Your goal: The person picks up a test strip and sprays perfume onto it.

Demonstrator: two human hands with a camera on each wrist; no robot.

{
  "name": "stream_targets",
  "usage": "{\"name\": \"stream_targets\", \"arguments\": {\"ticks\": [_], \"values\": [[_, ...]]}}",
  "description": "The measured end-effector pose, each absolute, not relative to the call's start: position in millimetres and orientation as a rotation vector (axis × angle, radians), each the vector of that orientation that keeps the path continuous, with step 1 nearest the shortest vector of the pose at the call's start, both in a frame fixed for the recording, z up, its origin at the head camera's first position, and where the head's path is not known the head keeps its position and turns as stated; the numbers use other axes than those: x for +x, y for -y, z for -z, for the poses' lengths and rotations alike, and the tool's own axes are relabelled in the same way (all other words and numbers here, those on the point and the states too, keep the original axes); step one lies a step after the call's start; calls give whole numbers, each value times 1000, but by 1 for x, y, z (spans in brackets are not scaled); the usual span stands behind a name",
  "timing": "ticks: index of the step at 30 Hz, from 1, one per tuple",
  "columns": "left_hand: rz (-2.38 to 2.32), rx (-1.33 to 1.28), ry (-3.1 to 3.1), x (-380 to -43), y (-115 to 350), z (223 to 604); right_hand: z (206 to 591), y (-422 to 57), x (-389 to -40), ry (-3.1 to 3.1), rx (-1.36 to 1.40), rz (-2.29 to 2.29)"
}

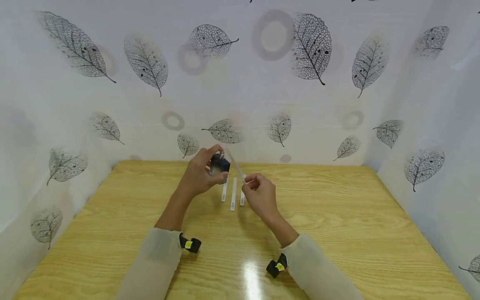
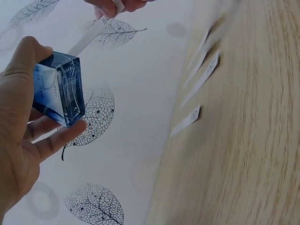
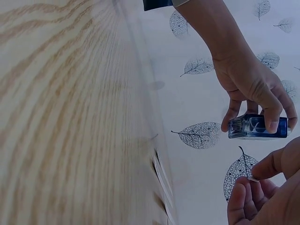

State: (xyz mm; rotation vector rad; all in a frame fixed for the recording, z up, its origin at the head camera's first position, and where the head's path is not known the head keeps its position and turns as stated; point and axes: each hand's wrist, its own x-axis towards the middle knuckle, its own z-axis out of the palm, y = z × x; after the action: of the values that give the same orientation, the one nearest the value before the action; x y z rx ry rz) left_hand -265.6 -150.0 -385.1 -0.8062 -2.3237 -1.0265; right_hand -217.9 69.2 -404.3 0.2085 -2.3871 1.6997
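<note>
A blue glass perfume bottle is raised above the table in my left hand. In the left wrist view the bottle tilts, with the thumb over one end and fingers curled round its side. My forefinger lies near its top in the head view. My right hand pinches the lower end of a white paper strip between thumb and fingers. The strip slants up toward the bottle's top, apparently apart from it. Below, printed white strips lie on the table, one partly behind the bottle.
The wood-grain table reaches back to a pale curtain with leaf prints, which also hangs along both sides. Small black cameras are strapped at both wrists over light sleeves.
</note>
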Motion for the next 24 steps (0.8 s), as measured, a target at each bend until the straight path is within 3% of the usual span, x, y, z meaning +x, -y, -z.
{"name": "stream_targets", "arguments": {"ticks": [24], "values": [[987,-755,2355,-264,151,389,404,-70,-217,2381,211,-1717]]}}
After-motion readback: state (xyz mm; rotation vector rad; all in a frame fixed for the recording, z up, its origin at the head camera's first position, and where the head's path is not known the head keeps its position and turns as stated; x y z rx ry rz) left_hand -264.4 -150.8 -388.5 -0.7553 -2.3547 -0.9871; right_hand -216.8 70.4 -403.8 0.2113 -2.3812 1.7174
